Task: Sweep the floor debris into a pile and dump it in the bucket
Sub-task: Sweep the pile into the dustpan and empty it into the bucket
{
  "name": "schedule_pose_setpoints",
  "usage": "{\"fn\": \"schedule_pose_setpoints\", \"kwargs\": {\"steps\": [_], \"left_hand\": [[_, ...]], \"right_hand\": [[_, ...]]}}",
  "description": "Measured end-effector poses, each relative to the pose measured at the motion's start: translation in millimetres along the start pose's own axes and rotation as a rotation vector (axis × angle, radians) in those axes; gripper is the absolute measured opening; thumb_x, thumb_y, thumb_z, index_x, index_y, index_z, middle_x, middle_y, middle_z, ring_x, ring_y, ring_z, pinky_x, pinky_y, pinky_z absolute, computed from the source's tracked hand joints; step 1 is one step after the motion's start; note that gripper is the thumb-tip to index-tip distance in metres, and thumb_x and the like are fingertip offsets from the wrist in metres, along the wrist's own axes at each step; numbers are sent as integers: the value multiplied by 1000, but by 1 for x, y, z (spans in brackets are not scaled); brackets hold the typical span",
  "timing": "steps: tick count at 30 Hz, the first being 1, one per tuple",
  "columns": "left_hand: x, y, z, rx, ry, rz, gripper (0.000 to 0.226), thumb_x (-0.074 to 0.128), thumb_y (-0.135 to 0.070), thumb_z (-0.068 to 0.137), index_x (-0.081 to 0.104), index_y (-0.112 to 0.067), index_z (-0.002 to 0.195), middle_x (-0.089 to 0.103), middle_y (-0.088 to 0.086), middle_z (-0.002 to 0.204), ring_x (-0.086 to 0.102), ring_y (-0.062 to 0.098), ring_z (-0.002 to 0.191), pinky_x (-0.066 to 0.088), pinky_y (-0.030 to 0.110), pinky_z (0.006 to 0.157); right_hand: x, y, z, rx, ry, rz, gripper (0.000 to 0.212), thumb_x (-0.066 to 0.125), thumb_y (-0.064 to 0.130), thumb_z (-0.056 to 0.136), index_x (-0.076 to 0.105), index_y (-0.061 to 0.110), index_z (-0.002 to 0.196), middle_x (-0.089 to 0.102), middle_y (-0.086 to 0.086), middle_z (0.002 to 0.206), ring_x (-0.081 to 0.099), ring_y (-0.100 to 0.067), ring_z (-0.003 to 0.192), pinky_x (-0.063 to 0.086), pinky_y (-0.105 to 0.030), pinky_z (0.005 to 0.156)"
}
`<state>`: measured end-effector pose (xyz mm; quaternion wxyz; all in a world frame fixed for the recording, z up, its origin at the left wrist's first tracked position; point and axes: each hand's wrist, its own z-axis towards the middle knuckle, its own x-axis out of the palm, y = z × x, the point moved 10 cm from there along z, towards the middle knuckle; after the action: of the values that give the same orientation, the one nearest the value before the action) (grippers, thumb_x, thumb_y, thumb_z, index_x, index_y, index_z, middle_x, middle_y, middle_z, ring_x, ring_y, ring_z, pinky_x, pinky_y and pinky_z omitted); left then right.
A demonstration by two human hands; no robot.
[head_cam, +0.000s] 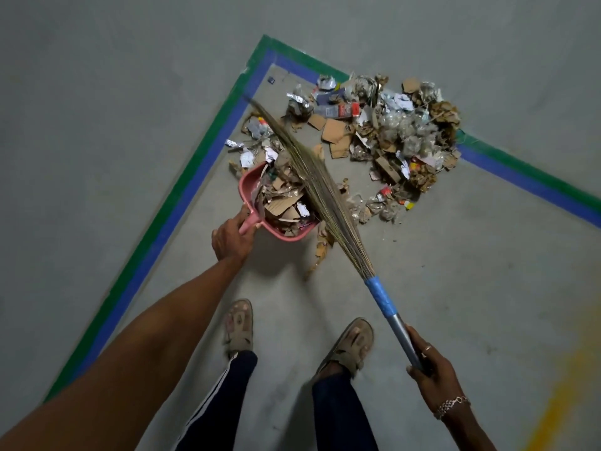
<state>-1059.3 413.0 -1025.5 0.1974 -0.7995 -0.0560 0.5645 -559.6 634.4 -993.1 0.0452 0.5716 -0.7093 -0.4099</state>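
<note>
**Dustpan loaded, broom laid across it, pile just beyond**

Head camera, looking down: you stand on a grey concrete floor [455,255] with both feet in tan sandals [239,327] and dark trousers with a white side stripe.

Your left hand [232,237] reaches forward with the arm stretched out, its fingers curled tight around the short handle of a pink plastic dustpan [248,187]. The pan sits low near the floor and is heaped with torn brown cardboard and paper scraps.

Your right hand [429,362] is closed around the silver metal handle of a long grass-bristle broom [328,203], near the lower right of the view. A ring shows on one finger and a chain bracelet [452,406] circles that wrist. A band of blue tape [380,296] wraps the broom where handle meets bristles. The bristles run up and to the left, lying across the right side of the dustpan and its load.

The loose heap of debris [390,135], made of cardboard pieces, crumpled foil, wrappers and grey fluff, lies just beyond the dustpan, spreading to the right. It sits inside a corner of green and blue floor tape [195,177] and overlaps the tape's right arm.

A faint yellow mark [559,395] shows on the floor at lower right.
</note>
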Motion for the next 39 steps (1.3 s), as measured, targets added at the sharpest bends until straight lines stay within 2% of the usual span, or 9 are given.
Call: {"fn": "schedule_pose_setpoints", "kwargs": {"steps": [6, 10, 13, 16, 21, 24, 27, 33, 39], "left_hand": [[-71, -10, -55, -130, -9, -102, 58, 61, -59, 90, 51, -38, 143, 72, 8, 106, 66, 32, 97, 50, 41, 87], [-112, -9, -113, -283, -53, -220, 60, 65, -55, 89, 48, -40, 144, 73, 6, 113, 66, 31, 101, 50, 36, 82], [-142, 3, -153, -380, -80, -290, 60, 67, -54, 87, 49, -40, 144, 72, 6, 118, 66, 33, 105, 53, 39, 86], [-172, 27, -197, -472, -128, -340, 60, 70, -52, 86, 53, -38, 141, 70, 7, 122, 66, 35, 108, 53, 43, 91], [-229, 81, -266, -585, -220, -344, 59, 71, -52, 86, 54, -38, 140, 70, 12, 121, 65, 41, 106, 52, 43, 84], [-256, 122, -304, -648, -260, -351, 60, 71, -52, 85, 54, -39, 141, 71, 10, 118, 66, 39, 103, 54, 43, 84], [-284, 160, -342, -714, -331, -400, 59, 73, -49, 85, 55, -37, 140, 71, 10, 119, 66, 39, 103, 55, 44, 85], [-315, 219, -418, -808, -435, -478, 56, 74, -47, 85, 59, -35, 138, 74, 10, 107, 67, 39, 98, 56, 43, 80], [-345, 284, -519, -871, -538, -509, 58, 73, -44, 88, 55, -29, 141, 73, 11, 115, 67, 37, 101, 53, 39, 79]], "right_hand": [[-28, 49, -52, -35, 23, 0, 90, 63, -26, 70, 54, 28, 141, 60, 18, 135, 54, -3, 126, 42, -8, 96], [-46, 85, -80, -89, 58, -15, 91, 59, -28, 69, 55, 26, 141, 60, 15, 136, 54, -5, 127, 48, -21, 99], [-54, 110, -95, -123, 93, -64, 92, 58, -27, 68, 55, 28, 141, 60, 16, 135, 53, -2, 127, 49, -26, 99], [-59, 131, -110, -143, 133, -132, 93, 58, -25, 67, 56, 33, 139, 61, 19, 133, 54, 1, 124, 49, -24, 97], [-53, 169, -137, -214, 219, -145, 93, 52, -29, 65, 59, 30, 136, 63, 20, 130, 57, -2, 122, 52, -30, 94], [-40, 194, -157, -241, 267, -143, 91, 49, -30, 64, 62, 29, 132, 68, 14, 125, 64, -10, 108, 54, -26, 81], [-22, 216, -173, -291, 312, -144, 90, 48, -32, 62, 65, 28, 128, 70, 12, 122, 65, -11, 101, 52, -20, 78], [22, 248, -212, -338, 420, -236, 88, 47, -31, 61, 68, 26, 124, 75, 4, 100, 64, -16, 79, 51, -22, 68], [77, 265, -273, -389, 511, -344, 88, 48, -31, 60, 68, 26, 123, 76, 4, 103, 63, -9, 84, 49, -19, 70]]}}
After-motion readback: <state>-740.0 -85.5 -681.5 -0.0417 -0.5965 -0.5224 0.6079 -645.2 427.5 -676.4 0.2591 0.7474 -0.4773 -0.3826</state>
